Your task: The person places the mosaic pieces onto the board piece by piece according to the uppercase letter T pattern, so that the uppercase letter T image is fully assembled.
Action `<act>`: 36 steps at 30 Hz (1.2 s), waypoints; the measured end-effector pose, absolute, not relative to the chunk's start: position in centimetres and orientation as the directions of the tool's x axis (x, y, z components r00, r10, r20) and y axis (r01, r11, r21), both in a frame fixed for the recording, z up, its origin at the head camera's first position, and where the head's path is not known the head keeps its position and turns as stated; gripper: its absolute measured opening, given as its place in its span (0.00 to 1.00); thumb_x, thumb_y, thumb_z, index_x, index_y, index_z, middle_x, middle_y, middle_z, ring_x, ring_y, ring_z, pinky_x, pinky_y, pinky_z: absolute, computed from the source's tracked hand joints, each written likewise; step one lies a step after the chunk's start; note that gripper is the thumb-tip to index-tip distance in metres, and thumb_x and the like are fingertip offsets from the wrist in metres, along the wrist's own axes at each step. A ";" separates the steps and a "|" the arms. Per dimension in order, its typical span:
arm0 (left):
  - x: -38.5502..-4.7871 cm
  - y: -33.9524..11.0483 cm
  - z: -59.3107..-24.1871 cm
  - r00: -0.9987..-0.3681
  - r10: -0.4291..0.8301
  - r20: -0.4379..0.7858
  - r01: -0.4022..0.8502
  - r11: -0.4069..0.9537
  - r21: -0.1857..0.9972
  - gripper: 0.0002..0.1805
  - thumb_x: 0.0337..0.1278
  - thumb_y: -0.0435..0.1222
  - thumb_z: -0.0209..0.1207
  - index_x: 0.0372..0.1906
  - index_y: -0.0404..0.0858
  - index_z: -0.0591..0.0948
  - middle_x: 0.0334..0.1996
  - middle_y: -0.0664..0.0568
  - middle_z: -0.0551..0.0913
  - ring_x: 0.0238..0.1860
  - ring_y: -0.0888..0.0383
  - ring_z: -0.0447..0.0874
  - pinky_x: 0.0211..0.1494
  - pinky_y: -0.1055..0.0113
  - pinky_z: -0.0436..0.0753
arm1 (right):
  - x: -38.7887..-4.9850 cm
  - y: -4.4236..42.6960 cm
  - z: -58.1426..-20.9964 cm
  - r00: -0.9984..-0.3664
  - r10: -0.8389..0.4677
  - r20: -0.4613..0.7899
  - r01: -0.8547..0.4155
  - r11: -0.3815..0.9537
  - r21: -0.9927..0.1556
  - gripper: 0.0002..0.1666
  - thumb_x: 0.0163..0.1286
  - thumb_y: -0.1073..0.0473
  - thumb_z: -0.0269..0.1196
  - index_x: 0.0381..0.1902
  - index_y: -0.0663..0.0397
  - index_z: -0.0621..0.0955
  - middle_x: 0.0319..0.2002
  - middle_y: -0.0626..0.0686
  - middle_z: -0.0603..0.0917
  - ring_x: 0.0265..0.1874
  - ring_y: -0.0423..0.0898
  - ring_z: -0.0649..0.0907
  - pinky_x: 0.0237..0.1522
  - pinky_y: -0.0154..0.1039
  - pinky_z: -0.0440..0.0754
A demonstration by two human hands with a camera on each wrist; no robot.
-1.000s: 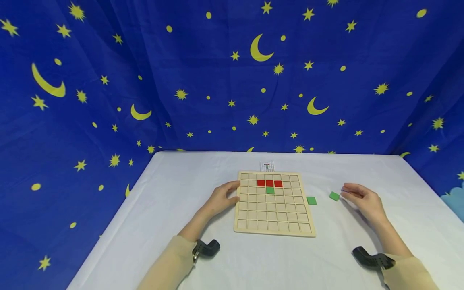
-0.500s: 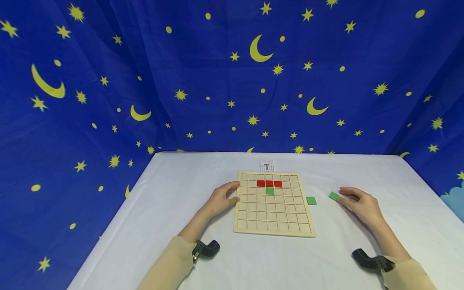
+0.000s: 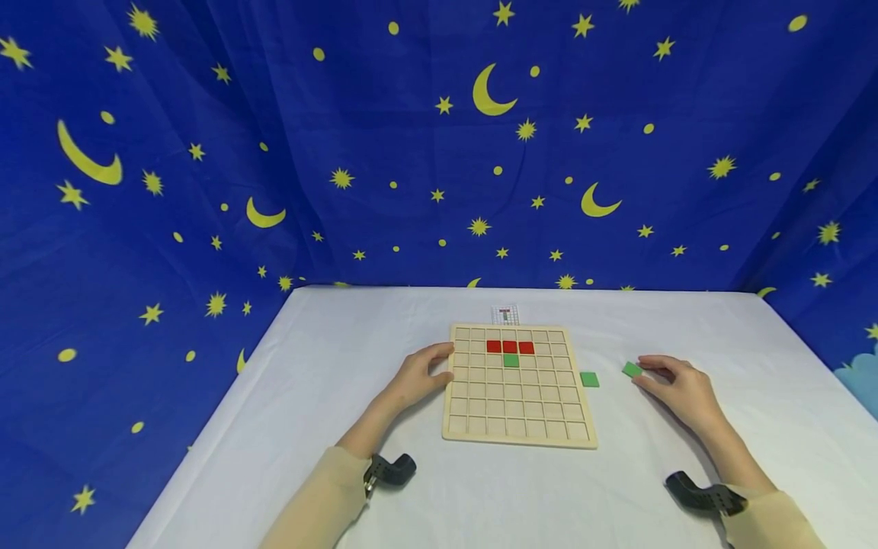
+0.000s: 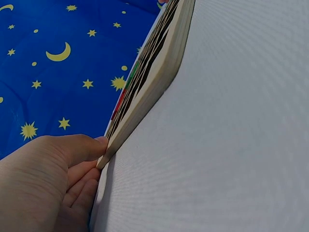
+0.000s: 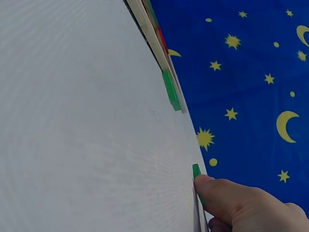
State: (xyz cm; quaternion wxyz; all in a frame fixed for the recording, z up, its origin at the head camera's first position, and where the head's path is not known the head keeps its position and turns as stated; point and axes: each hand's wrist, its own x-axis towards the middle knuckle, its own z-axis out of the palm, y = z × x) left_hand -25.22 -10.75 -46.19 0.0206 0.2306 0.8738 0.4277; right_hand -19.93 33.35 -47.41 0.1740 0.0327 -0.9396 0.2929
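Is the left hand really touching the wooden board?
Touching. The left wrist view shows it: the left hand has its thumb pressed against the edge of the wooden board.

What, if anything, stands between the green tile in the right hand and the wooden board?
A second green tile lies in the gap, close beside the wooden board. Sliding the held tile straight left might bump it; nothing else visible intervenes.

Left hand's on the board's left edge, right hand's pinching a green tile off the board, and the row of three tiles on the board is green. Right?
One slip: the row of three tiles is red, as the head view shows. The left hand on the board and the right hand pinching a green tile are correct.
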 end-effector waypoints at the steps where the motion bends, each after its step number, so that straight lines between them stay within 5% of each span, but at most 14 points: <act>1: -25.2 -10.7 -46.2 -0.893 0.420 0.160 0.384 0.529 0.757 0.31 0.54 0.32 0.64 0.64 0.33 0.70 0.59 0.43 0.74 0.59 0.51 0.73 0.64 0.63 0.70 | -20.0 33.3 -47.4 -0.935 0.039 0.352 -0.166 0.830 -0.533 0.23 0.59 0.60 0.69 0.49 0.66 0.79 0.44 0.65 0.82 0.45 0.64 0.78 0.48 0.62 0.73; 14: -25.3 -10.7 -46.2 -0.889 0.425 0.172 0.396 0.521 0.756 0.31 0.54 0.31 0.63 0.64 0.32 0.69 0.59 0.43 0.75 0.59 0.50 0.73 0.64 0.62 0.70 | -19.8 33.5 -47.0 -0.916 0.051 0.398 -0.195 0.812 -0.551 0.20 0.59 0.62 0.68 0.47 0.66 0.80 0.42 0.65 0.83 0.42 0.65 0.80 0.44 0.60 0.75; 23: -25.2 -10.8 -46.3 -0.888 0.425 0.175 0.396 0.516 0.759 0.30 0.54 0.31 0.63 0.64 0.33 0.70 0.58 0.43 0.75 0.59 0.51 0.73 0.64 0.63 0.70 | -19.6 33.5 -44.9 -0.940 0.120 0.319 -0.119 0.760 -0.638 0.24 0.66 0.49 0.63 0.52 0.62 0.79 0.47 0.63 0.82 0.48 0.60 0.79 0.46 0.58 0.76; 29: -25.3 -10.8 -46.4 -0.886 0.428 0.180 0.403 0.517 0.755 0.30 0.54 0.31 0.63 0.64 0.32 0.70 0.58 0.43 0.75 0.59 0.50 0.74 0.64 0.63 0.70 | -19.7 33.4 -43.4 -0.930 0.133 0.344 -0.147 0.721 -0.677 0.25 0.64 0.49 0.65 0.52 0.60 0.80 0.48 0.61 0.82 0.42 0.29 0.75 0.42 0.21 0.74; 36: -25.3 -10.8 -46.4 -0.883 0.432 0.186 0.410 0.516 0.752 0.30 0.54 0.31 0.63 0.64 0.32 0.69 0.58 0.42 0.75 0.58 0.50 0.74 0.64 0.62 0.71 | -21.0 34.2 -43.9 -0.925 0.160 0.344 -0.139 0.699 -0.701 0.28 0.61 0.43 0.65 0.52 0.56 0.81 0.48 0.52 0.83 0.44 0.34 0.76 0.41 0.18 0.73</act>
